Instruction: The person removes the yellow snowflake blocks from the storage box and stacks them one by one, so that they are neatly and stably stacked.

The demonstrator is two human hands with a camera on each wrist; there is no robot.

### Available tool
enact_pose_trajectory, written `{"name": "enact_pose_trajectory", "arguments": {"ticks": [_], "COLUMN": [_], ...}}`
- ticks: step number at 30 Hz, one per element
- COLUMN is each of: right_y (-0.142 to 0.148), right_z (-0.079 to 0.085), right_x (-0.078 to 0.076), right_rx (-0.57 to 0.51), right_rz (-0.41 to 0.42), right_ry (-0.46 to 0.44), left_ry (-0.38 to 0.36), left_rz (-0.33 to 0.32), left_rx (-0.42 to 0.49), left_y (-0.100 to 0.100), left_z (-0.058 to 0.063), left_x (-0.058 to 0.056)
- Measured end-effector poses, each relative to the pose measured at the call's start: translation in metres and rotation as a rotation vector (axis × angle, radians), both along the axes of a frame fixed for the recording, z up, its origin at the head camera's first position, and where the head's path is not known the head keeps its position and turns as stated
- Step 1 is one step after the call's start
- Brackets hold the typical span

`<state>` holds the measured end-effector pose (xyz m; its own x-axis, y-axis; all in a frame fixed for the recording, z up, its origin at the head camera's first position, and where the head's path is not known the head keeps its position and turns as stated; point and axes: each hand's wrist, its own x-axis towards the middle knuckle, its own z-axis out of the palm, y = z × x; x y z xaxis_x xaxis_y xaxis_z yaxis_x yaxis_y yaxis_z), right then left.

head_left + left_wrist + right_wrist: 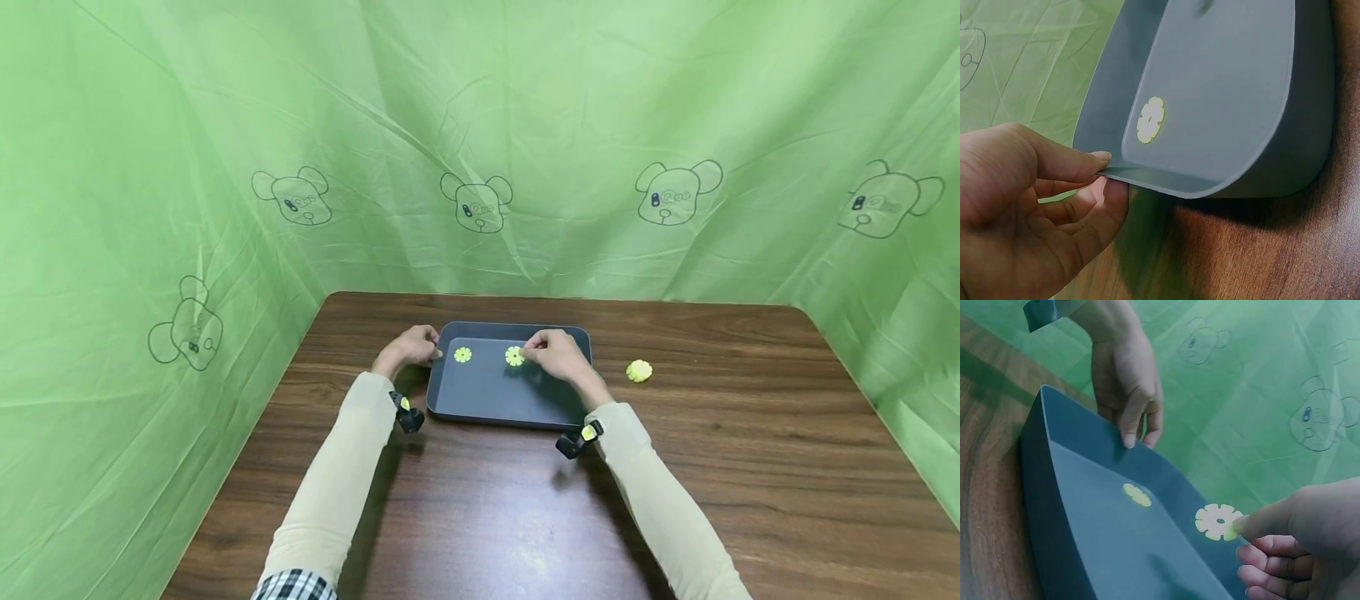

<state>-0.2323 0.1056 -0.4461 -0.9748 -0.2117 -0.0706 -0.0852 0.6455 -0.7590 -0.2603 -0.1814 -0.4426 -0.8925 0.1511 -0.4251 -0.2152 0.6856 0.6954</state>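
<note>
A dark grey rectangular baking tray (480,400) sits on the wooden table. My left hand (417,343) pinches the tray's left rim between thumb and fingers, as the left wrist view shows closely. Flat on the tray's floor near that rim lies a yellow-green flower-shaped disc (462,355) with notched edges. Between the thumb and fingers of my right hand (557,353) is a second such disc (1215,522), held by its edge above the tray. It has a small hole in its centre.
To the right of the tray, a small pile of yellow-green discs (639,371) rests on the brown wooden table (750,417). Green curtain sheeting (570,125) with bear outlines hangs behind the table and along both sides.
</note>
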Motion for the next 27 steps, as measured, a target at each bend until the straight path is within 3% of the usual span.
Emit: {"name": "enact_pose_trajectory", "arguments": {"ticks": [8, 15, 27], "right_y": [0.021, 0.043, 0.083], "right_z": [0.012, 0.018, 0.01], "right_x": [0.004, 0.008, 0.02], "right_rx": [-0.039, -0.008, 0.019], "right_rz": [-0.027, -0.072, -0.131], "right_ry": [0.051, 0.056, 0.074], "left_ry": [-0.006, 0.005, 0.006], "left_rz": [0.009, 0.011, 0.002], "left_rx": [0.008, 0.008, 0.001], "left_y": [-0.001, -0.001, 0.001], "left_z": [0.002, 0.001, 0.001], "left_x": [-0.002, -0.002, 0.002]}}
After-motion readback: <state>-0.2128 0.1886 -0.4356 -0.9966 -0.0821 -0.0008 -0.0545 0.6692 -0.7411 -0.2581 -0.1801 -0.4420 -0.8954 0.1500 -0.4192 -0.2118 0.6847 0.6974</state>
